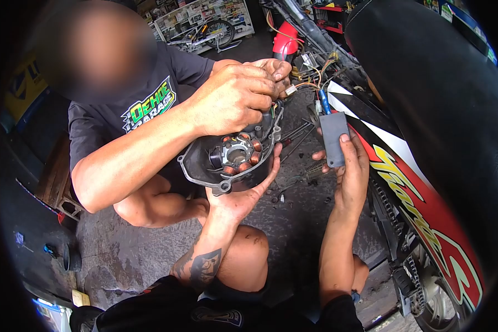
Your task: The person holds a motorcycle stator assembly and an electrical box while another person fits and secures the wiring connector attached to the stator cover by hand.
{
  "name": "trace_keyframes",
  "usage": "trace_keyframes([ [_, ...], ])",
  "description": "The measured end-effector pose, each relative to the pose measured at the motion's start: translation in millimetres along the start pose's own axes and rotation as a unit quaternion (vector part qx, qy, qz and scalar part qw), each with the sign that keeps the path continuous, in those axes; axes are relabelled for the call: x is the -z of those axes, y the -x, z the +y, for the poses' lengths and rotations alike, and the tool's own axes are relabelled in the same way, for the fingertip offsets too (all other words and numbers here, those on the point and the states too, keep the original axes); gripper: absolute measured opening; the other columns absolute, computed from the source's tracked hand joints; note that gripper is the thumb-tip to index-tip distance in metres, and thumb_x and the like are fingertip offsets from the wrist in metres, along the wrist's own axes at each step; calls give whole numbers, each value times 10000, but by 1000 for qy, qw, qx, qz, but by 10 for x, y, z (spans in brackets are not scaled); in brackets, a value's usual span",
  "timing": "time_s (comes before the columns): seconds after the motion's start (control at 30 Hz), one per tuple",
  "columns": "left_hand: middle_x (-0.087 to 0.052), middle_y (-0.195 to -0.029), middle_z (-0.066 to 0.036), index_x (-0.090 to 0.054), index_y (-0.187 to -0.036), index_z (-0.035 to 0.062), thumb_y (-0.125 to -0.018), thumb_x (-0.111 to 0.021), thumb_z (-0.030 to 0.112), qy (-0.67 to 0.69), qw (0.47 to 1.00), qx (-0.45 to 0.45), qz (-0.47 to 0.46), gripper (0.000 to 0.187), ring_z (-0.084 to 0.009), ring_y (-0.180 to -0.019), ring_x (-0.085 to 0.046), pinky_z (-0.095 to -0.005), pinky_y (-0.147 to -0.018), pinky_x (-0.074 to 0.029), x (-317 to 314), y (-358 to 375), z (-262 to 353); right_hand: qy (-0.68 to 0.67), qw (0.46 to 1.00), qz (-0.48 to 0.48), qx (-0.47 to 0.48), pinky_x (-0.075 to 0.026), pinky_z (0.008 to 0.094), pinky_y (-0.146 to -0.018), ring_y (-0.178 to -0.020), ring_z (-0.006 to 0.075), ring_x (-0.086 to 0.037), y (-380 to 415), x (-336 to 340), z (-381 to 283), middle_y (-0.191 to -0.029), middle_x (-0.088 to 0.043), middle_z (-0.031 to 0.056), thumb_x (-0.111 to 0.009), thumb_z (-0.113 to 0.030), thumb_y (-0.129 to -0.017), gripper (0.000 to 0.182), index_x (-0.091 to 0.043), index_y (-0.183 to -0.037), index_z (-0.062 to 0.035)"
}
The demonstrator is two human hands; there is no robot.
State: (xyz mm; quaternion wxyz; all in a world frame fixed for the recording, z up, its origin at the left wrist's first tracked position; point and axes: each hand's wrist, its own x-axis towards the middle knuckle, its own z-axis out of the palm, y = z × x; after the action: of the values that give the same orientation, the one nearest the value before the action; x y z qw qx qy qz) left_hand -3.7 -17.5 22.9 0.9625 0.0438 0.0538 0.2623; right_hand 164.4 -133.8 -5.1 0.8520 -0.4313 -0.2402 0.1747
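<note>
My left hand (240,196) supports a black engine cover (202,160) from below; a stator with copper coils (239,153) sits inside it. My right hand (353,160) grips a flat dark grey box (333,139) between thumb and fingers, upright beside the motorcycle. A blue connector (325,102) with wires joins the box's top end. Across from me a co-worker in a dark shirt has both hands (232,97) above the cover, fingers pinched near thin wires. A white connector (291,89) hangs on wires just right of the co-worker's fingers.
The motorcycle's red and white side panel (420,191) and black seat (431,72) fill the right side. Tools (300,133) and small parts lie on the dark floor (133,249). A wooden bench (58,177) stands at left, with a display case (205,22) behind.
</note>
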Motion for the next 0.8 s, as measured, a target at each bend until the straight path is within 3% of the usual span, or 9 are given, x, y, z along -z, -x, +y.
trace_keyframes([
  [0.13, -543, -1277, -255, -530, -1278, -17, -946, -456, 446, -1, 1000, -9, 19, 575, -479, -1342, -413, -587, -1118, -371, 5, -17, 8, 1, 1000, 2, -2, -457, 217, -502, -689, 173, -699, 4, -3, 0, -1120, -701, 184, -573, -330, -974, 506, -526, -1326, 31],
  [0.33, -545, -1277, -249, -550, -1267, 5, -942, -474, 430, 12, 999, -13, 39, 540, -485, -1341, -412, -599, -1108, -378, 5, -12, 10, -4, 1000, -5, 5, -458, 214, -500, -691, 168, -699, -9, 13, 19, -1120, -701, 184, -570, -332, -976, 508, -524, -1325, 35],
  [0.43, -429, -1442, -257, -421, -1408, -10, -951, -470, 484, -1, 1000, -13, 12, 675, -472, -1378, -371, -578, -1092, -399, 32, -12, 11, 1, 1000, -4, 2, -458, 214, -500, -691, 167, -698, -7, 12, 5, -1119, -701, 184, -572, -333, -975, 513, -521, -1326, 38],
  [0.8, -434, -1434, -254, -435, -1391, -14, -946, -499, 447, -19, 1000, -15, 12, 644, -470, -1377, -373, -578, -1091, -401, 16, -13, -1, 0, 1000, -3, 2, -456, 214, -502, -692, 169, -699, -6, 5, 2, -1122, -698, 187, -577, -342, -971, 515, -525, -1315, 38],
])
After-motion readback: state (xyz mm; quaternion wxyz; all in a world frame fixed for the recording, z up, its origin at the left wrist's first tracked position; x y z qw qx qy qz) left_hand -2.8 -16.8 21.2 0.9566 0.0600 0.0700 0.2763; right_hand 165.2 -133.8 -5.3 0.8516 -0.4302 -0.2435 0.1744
